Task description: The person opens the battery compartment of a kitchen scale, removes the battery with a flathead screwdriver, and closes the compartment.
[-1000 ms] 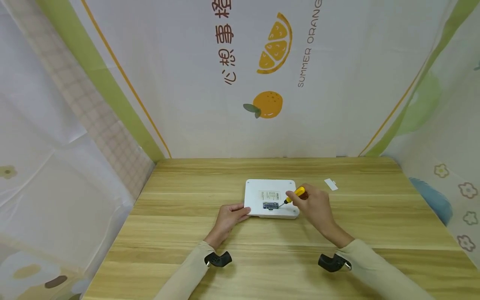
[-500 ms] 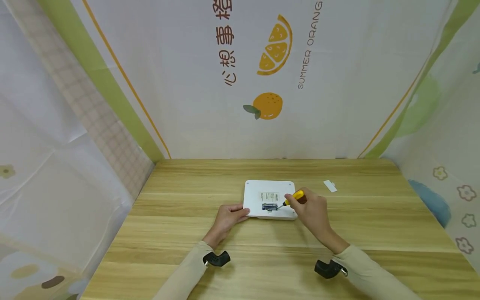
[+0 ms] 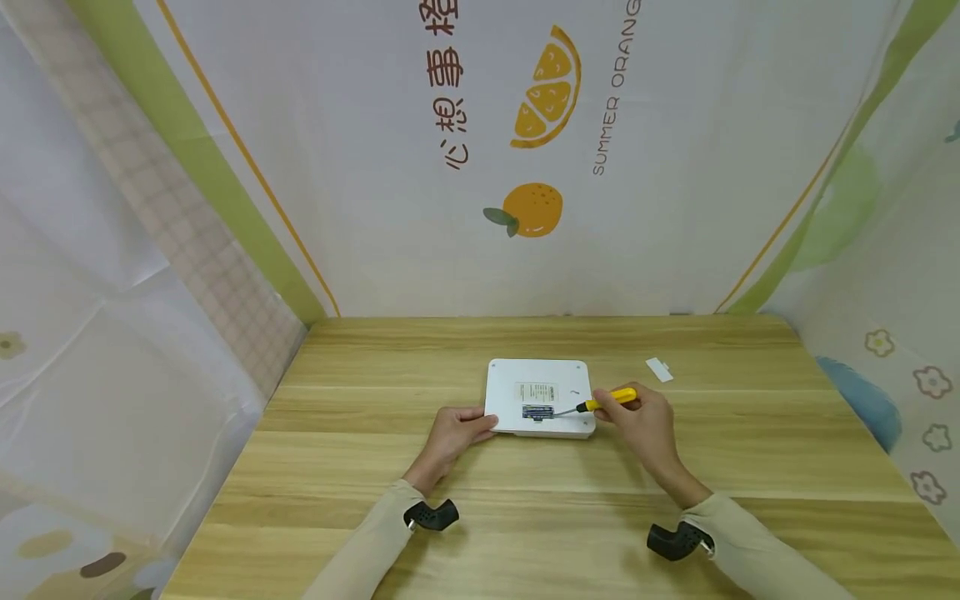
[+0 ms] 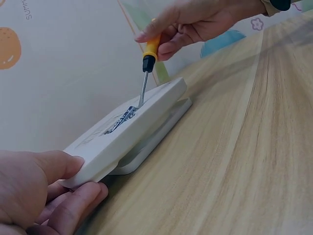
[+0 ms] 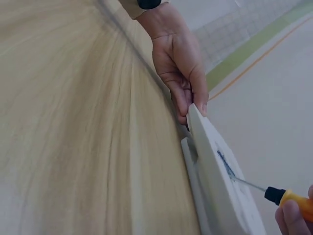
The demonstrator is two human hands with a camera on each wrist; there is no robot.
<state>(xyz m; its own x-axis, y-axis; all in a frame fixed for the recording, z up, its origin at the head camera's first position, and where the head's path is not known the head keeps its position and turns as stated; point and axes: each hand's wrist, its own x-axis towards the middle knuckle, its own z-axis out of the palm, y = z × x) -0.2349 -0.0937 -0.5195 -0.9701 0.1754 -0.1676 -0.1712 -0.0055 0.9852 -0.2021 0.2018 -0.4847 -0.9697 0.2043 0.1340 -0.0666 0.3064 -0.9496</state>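
Note:
A flat white device (image 3: 502, 400) with a stepped underside, like a kitchen scale turned over, has its label and battery compartment facing up. Dark blue batteries (image 3: 537, 412) lie side by side in the uncovered compartment. My left hand (image 3: 455, 433) grips the device's near left corner, thumb on top and fingers underneath, as the left wrist view shows. In my right hand (image 3: 645, 421) is a screwdriver (image 3: 611, 400) with a yellow and black handle, pinched between thumb and fingers. Its thin metal shaft (image 4: 143, 89) slants down to the right end of the batteries, tip right at the compartment's edge.
A small white battery cover (image 3: 659, 369) with a tab lies on the wooden table (image 3: 375, 467) beyond the right hand. Printed cloth (image 3: 390, 250) hangs along the back and both sides. Black wrist mounts (image 3: 432, 515) sit on both sleeves.
My right hand has shifted right and the screwdriver now leans flatter, its tip still at the batteries' right end. The left hand keeps its grip on the device's corner.

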